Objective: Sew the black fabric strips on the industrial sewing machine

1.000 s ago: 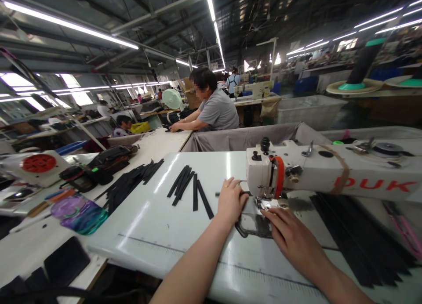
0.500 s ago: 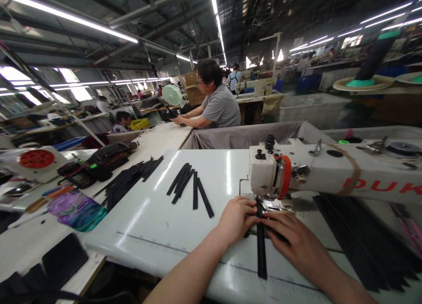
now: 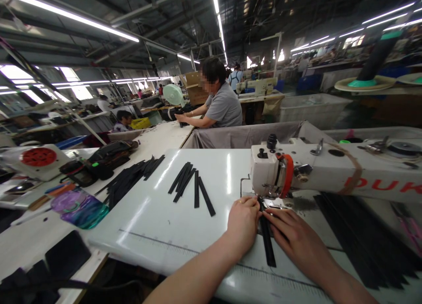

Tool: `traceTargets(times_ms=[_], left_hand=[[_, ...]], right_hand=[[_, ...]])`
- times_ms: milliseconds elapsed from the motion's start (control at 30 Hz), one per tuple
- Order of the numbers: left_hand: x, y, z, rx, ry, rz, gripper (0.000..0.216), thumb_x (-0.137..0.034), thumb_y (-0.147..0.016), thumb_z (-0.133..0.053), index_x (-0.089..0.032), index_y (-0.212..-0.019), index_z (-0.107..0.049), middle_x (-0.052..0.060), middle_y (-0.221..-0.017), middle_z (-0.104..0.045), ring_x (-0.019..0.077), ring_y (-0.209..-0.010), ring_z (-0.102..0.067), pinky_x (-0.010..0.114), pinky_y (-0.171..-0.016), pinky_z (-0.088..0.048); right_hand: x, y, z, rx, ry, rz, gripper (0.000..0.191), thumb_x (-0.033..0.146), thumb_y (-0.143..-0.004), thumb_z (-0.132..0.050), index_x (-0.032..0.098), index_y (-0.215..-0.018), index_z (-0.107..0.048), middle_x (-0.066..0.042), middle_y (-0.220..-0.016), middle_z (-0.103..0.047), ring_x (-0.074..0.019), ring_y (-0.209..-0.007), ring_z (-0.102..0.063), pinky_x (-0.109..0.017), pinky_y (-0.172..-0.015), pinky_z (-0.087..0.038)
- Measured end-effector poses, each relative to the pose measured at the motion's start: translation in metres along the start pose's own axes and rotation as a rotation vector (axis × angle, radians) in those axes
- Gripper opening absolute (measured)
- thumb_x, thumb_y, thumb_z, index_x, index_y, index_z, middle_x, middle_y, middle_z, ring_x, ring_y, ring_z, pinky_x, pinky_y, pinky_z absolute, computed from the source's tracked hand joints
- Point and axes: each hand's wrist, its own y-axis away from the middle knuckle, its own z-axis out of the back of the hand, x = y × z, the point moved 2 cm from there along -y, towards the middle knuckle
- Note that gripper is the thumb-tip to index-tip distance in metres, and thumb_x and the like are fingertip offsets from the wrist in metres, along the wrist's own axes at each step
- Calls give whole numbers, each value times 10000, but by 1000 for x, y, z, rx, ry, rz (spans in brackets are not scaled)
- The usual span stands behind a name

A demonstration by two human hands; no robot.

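Observation:
A narrow black fabric strip [image 3: 267,247] lies under the head of the white sewing machine [image 3: 268,168], its near end slanting toward me across the table. My left hand [image 3: 243,225] is closed at the strip's left side, thumb and fingers pinching it close to the presser foot. From the right, my right hand [image 3: 295,233] grips the same strip, fingertips close to those of the left. The needle area is partly hidden behind my fingers. Left of my hands lie several short black strips [image 3: 182,181] on the white tabletop [image 3: 148,216].
Long black strips [image 3: 362,238] lie under the machine arm, with pink-handled scissors [image 3: 407,227] beside them. A pile of black strips [image 3: 132,181] and a purple-teal bottle [image 3: 79,207] are at left. Beyond the table, a person in grey [image 3: 222,104] handles a dark item.
The strip has slid a little away from me into the machine, and its near end has swung right. My left hand has moved slightly right along with it.

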Motion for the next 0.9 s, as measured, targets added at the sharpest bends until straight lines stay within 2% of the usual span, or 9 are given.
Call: traceTargets(times_ms=[133, 333, 633, 900], left_hand=[[0, 1, -2, 3, -6, -18, 164, -203, -944, -536, -147, -1015, -673, 76, -1226, -661, 246, -1146, -567, 412, -1013, -469], [0, 0, 0, -7, -24, -53, 187, -211, -963, -505, -161, -959, -685, 66, -1157, -687, 233, -1108, -584, 408, -981, -483], [-1, -2, -2, 16, -42, 3, 153, -199, -954, -523, -156, -959, -670, 74, -1151, -674, 234, -1114, -570, 401, -965, -483], [-2, -3, -1, -12, -33, -2, 142, -165, -943, -518, -164, -955, -659, 70, -1131, -673, 244, -1084, -570, 415, -957, -486]], right_hand=[[0, -1, -1, 8, 13, 10, 287, 190, -971, -414, 166, -1167, -623, -97, -1121, -645, -238, -1016, -593, -418, -865, -536], [1, -2, 1, 10, 7, 14, 287, 173, -969, -419, 174, -1195, -595, -93, -1124, -633, -237, -1026, -580, -401, -863, -534], [0, -1, -1, 59, -31, -61, 287, 172, -949, -431, 188, -1169, -615, -93, -1088, -610, -248, -978, -574, -422, -830, -538], [1, 2, 0, 23, -48, -88, 286, 161, -942, -433, 189, -1162, -613, -96, -1065, -611, -244, -975, -582, -416, -842, -532]])
